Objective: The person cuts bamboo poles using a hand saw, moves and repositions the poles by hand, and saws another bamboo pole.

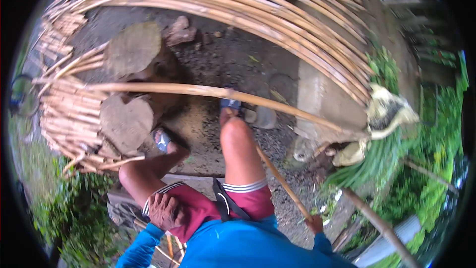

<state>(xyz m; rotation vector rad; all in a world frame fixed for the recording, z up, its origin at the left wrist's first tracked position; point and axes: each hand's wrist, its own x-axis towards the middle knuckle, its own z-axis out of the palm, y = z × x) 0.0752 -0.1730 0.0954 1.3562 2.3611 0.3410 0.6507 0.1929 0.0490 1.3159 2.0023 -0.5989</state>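
Step in hand: judged a seated hold, thin pole (283,182) kept low.
Right hand (315,224): closed around the thin pole's near end.
Left hand (166,211): fingers spread on maroon shorts (198,206); grasps nothing visible.
Thin pole position: slants forward from the right hand, outside the right leg (238,144).
Next move: judged to call for firm grip and leg clearance.
Long pole (208,90): smooth, tan, crossing ahead; contact with stumps (126,124) unclear.
Stumps: squat, sawn wood faces.
Pole stack (277,27): slender, jointed-looking lengths; lens exaggerates curvature.
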